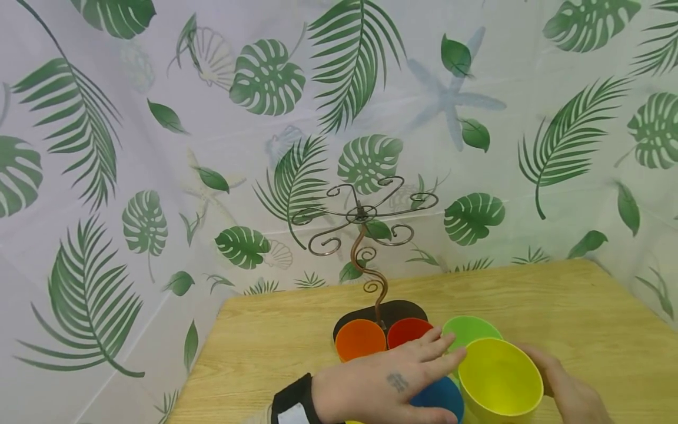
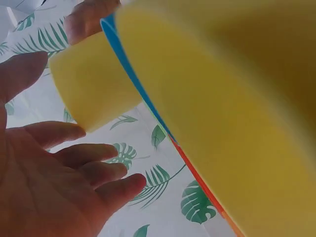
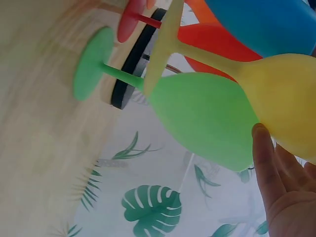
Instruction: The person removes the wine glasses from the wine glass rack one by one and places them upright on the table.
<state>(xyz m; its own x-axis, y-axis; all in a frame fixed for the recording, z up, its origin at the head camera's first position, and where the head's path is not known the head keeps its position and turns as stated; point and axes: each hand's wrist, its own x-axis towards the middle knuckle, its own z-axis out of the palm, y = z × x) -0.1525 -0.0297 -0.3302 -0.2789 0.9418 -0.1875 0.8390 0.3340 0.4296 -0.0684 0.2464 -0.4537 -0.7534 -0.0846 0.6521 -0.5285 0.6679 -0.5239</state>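
A yellow goblet [image 1: 500, 377] stands in the right wrist view with its foot above the tabletop. My right hand [image 1: 569, 388] holds its bowl from the right side, fingertips on the outer wall. My left hand [image 1: 389, 383], palm down with fingers stretched out, reaches over a blue goblet [image 1: 442, 397]. In the left wrist view, its fingertips come close to the yellow goblet's rim; whether they touch is hard to tell. A green goblet [image 3: 202, 118] stands just behind the yellow one. Farther left are a red goblet [image 1: 408, 331] and an orange goblet [image 1: 360, 340].
Behind the goblets rises a metal rack [image 1: 365, 265] with curled arms on a dark oval base [image 1: 402, 309]. Another yellow surface [image 2: 222, 113] fills much of the left wrist view. The wooden table [image 1: 529, 294] meets a leaf-patterned sheet [image 1: 413, 147].
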